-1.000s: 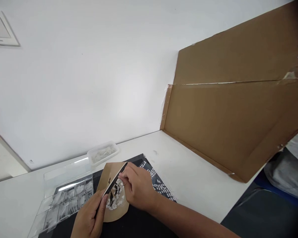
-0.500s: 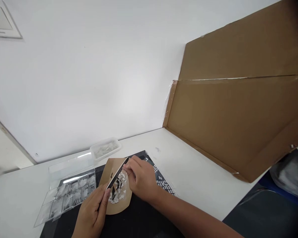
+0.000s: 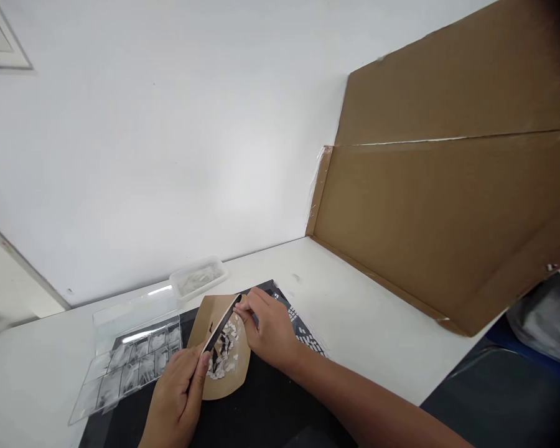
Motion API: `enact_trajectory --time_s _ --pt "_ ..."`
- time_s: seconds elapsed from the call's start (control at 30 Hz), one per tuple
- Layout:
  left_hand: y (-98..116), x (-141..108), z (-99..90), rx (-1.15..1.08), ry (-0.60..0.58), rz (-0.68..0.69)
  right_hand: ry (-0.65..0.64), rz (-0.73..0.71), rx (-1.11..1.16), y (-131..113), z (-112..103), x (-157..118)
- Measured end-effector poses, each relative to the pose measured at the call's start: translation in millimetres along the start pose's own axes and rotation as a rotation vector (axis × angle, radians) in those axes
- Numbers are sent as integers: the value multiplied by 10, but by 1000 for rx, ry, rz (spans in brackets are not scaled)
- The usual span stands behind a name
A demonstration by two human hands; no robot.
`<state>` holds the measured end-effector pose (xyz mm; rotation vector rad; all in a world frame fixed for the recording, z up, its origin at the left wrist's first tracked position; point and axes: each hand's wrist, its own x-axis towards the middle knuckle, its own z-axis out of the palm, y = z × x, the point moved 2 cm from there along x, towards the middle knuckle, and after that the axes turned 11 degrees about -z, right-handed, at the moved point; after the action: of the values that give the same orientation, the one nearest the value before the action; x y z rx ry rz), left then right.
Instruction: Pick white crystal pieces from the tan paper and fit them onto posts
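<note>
My left hand (image 3: 180, 392) is closed on the lower end of a thin, flat black strip with a pale edge (image 3: 221, 325), thumb on top. At the strip's upper end, my right hand (image 3: 268, 323) is closed, its thumb and fingers pinching there. The strip slants up to the right over a brown tray-like piece (image 3: 221, 391). Small white bits (image 3: 226, 364) and a few black scraps lie on this brown piece, partly hidden by the strip. Underneath is a black mat (image 3: 247, 417).
Left of the mat lies a clear compartment box (image 3: 140, 364) holding translucent pieces, its lid open. Behind it, a white tub (image 3: 198, 278) holds similar pieces. Small white patches (image 3: 310, 339) mark the mat's right side. A large cardboard panel (image 3: 429, 230) stands at right, beside the wall.
My hands keep their grip on the strip, with only a slight shift of the right fingers. The whole view has moved a little.
</note>
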<state>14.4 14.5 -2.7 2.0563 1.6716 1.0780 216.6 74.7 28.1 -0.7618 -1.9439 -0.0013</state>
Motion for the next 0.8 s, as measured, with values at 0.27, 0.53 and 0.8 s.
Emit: enact_trajectory --time_s 0.27,0.53,0.8 --pt "21 10 -13 11 -2 -9 -82 -63 -91 -182 44 -40" --pt "17 2 -1 14 -1 10 -66 -9 -95 -81 19 -28" --pt "27 8 -20 16 -9 1 -44 20 -104 -127 -8 -19"
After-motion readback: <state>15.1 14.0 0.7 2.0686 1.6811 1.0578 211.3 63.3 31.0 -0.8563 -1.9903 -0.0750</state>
